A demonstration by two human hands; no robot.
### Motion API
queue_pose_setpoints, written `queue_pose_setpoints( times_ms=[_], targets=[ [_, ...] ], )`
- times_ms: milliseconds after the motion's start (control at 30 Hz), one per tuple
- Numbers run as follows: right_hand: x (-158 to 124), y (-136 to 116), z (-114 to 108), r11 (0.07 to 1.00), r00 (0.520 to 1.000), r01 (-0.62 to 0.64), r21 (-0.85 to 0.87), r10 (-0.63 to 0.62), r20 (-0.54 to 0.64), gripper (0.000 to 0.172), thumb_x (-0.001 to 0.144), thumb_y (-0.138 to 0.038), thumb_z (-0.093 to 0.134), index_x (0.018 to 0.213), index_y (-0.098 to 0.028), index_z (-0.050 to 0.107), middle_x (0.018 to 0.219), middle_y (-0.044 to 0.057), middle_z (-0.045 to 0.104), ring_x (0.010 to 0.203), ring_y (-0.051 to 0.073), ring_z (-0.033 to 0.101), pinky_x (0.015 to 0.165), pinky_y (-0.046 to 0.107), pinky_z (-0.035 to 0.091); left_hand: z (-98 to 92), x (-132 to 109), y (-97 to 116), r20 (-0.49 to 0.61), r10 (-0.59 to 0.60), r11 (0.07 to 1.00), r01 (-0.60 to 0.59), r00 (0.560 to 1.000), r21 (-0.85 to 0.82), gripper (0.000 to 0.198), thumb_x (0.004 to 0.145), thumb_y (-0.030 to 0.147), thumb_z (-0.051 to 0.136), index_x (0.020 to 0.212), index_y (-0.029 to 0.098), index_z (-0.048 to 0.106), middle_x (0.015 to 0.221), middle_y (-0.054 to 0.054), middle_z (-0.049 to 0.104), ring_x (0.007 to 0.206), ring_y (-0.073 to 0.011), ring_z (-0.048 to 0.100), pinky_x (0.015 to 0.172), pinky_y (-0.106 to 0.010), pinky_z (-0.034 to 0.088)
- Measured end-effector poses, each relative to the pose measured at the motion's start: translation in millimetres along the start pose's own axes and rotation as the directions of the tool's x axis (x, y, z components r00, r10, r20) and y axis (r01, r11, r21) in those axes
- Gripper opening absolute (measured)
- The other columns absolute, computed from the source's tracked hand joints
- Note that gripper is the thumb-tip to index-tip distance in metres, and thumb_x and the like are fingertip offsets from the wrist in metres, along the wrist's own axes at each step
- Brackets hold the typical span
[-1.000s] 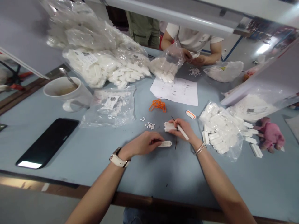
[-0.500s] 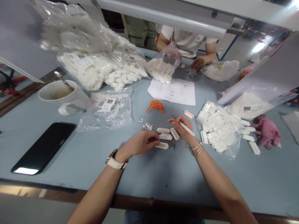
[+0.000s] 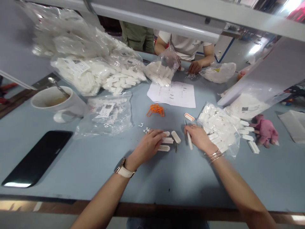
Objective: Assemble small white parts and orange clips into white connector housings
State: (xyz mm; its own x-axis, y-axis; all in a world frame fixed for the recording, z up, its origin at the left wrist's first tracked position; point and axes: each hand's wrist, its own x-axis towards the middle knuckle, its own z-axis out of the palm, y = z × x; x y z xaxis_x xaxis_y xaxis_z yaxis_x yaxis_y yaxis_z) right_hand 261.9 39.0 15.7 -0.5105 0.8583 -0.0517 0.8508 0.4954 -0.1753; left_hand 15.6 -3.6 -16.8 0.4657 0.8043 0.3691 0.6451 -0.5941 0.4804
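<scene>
My left hand (image 3: 147,146) rests on the blue table (image 3: 95,165) with its fingers curled over a small group of white plastic connectors (image 3: 168,140). One ribbed connector (image 3: 163,148) lies just under its fingertips. My right hand (image 3: 199,137) is closed on a thin white pen-like tool (image 3: 189,140) with a dark tip, to the right of the connectors. A slanted white connector (image 3: 176,136) lies between the hands. Tiny white bits (image 3: 145,129) are scattered left of the connectors.
A black phone (image 3: 35,159) lies at the left, a white cup with a spoon (image 3: 56,103) behind it. Bags of white parts (image 3: 95,70) fill the back; another bag (image 3: 219,125) is at the right. Orange clips (image 3: 156,110), a paper sheet (image 3: 172,93), a pink toy (image 3: 265,130). Another person's hands (image 3: 194,66) work opposite.
My right hand set its connector down beside the others and drew away to the right with the tool. My left hand slid forward onto the connectors.
</scene>
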Motion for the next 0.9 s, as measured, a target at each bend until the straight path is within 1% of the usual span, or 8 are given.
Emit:
queue_pose_setpoints(
  times_ms=[167, 300, 400, 467, 533, 667, 800, 900],
  targets=[
    [-26, 5, 5, 0.997, 0.997, 0.078, -0.012, -0.078, -0.011, 0.024, 0.081, -0.002, 0.044, 0.088, -0.020, 0.059, 0.106, 0.006, 0.064, 0.102, 0.019, 0.054, 0.083, 0.029, 0.046, 7.8, -1, -9, -0.069, 0.000, 0.999, -0.003, 0.998, -0.045, 0.023, 0.091, 0.020, 0.043, 0.100, 0.018, 0.063, 0.099, -0.008, 0.067, 0.087, -0.0182, 0.061, 0.080, -0.035, 0.051],
    [-30, -1, 3, 1.000, 0.996, 0.024, -0.019, -0.025, -0.082, 0.032, 0.081, 0.001, 0.041, 0.097, -0.017, 0.062, 0.122, 0.012, 0.058, 0.112, 0.022, 0.052, 0.095, 0.038, 0.043, 9.6, -1, -10, -0.108, -0.004, 0.998, -0.004, 0.994, -0.069, 0.023, 0.092, 0.024, 0.044, 0.095, 0.017, 0.066, 0.095, -0.008, 0.068, 0.082, -0.0170, 0.062, 0.076, -0.032, 0.052],
    [-27, -12, 4, 0.997, 0.981, 0.027, 0.075, -0.012, -0.192, 0.025, 0.084, -0.009, 0.045, 0.100, -0.016, 0.063, 0.125, 0.014, 0.056, 0.118, 0.024, 0.048, 0.099, 0.044, 0.041, 7.7, -1, -8, -0.084, 0.010, 0.998, -0.016, 0.996, -0.069, 0.023, 0.091, 0.027, 0.046, 0.099, 0.017, 0.065, 0.096, -0.009, 0.067, 0.084, -0.0172, 0.062, 0.077, -0.033, 0.051],
    [-24, -23, 7, 0.981, 0.971, 0.107, 0.160, -0.068, -0.231, 0.018, 0.084, -0.028, 0.056, 0.095, -0.018, 0.065, 0.128, 0.014, 0.054, 0.123, 0.027, 0.043, 0.100, 0.047, 0.039, 6.3, -1, -6, -0.064, 0.001, 0.998, -0.006, 0.998, -0.066, 0.024, 0.090, 0.028, 0.048, 0.104, 0.017, 0.064, 0.098, -0.009, 0.066, 0.086, -0.0181, 0.061, 0.078, -0.034, 0.051],
    [-21, -33, 12, 0.964, 0.962, 0.168, 0.208, -0.114, -0.248, 0.025, 0.078, -0.041, 0.063, 0.089, -0.020, 0.067, 0.132, 0.013, 0.051, 0.129, 0.031, 0.035, 0.101, 0.051, 0.037, 5.5, 0, -6, -0.051, -0.006, 0.998, 0.002, 0.999, -0.070, 0.025, 0.090, 0.027, 0.046, 0.106, 0.017, 0.064, 0.100, -0.010, 0.066, 0.088, -0.0188, 0.061, 0.079, -0.035, 0.051],
    [-15, -44, 19, 0.957, 0.960, 0.171, 0.235, -0.108, -0.257, 0.016, 0.083, -0.031, 0.057, 0.079, -0.020, 0.068, 0.135, 0.011, 0.048, 0.135, 0.029, 0.025, 0.104, 0.054, 0.032, 4.2, 1, -5, -0.045, 0.012, 0.996, -0.016, 0.999, -0.085, 0.025, 0.092, 0.024, 0.043, 0.104, 0.018, 0.064, 0.099, -0.009, 0.067, 0.087, -0.0188, 0.061, 0.079, -0.036, 0.050],
    [-11, -46, 19, 0.963, 0.965, 0.141, 0.232, -0.081, -0.250, 0.018, 0.085, -0.025, 0.054, 0.075, -0.018, 0.067, 0.132, 0.012, 0.051, 0.135, 0.029, 0.027, 0.104, 0.052, 0.033, 2.6, 1, -5, -0.032, 0.017, 0.996, -0.020, 0.999, -0.087, 0.024, 0.092, 0.023, 0.043, 0.103, 0.018, 0.064, 0.099, -0.009, 0.067, 0.088, -0.0191, 0.060, 0.080, -0.036, 0.049],
    [-11, -47, 20, 0.956, 0.965, 0.137, 0.259, -0.070, -0.253, 0.018, 0.085, -0.027, 0.055, 0.075, -0.017, 0.067, 0.130, 0.013, 0.053, 0.134, 0.029, 0.029, 0.104, 0.053, 0.033, 2.3, 0, -5, -0.009, 0.012, 0.996, -0.013, 1.000, -0.085, 0.024, 0.091, 0.025, 0.045, 0.107, 0.019, 0.062, 0.103, -0.010, 0.065, 0.092, -0.0197, 0.060, 0.082, -0.036, 0.049]
  ],
)
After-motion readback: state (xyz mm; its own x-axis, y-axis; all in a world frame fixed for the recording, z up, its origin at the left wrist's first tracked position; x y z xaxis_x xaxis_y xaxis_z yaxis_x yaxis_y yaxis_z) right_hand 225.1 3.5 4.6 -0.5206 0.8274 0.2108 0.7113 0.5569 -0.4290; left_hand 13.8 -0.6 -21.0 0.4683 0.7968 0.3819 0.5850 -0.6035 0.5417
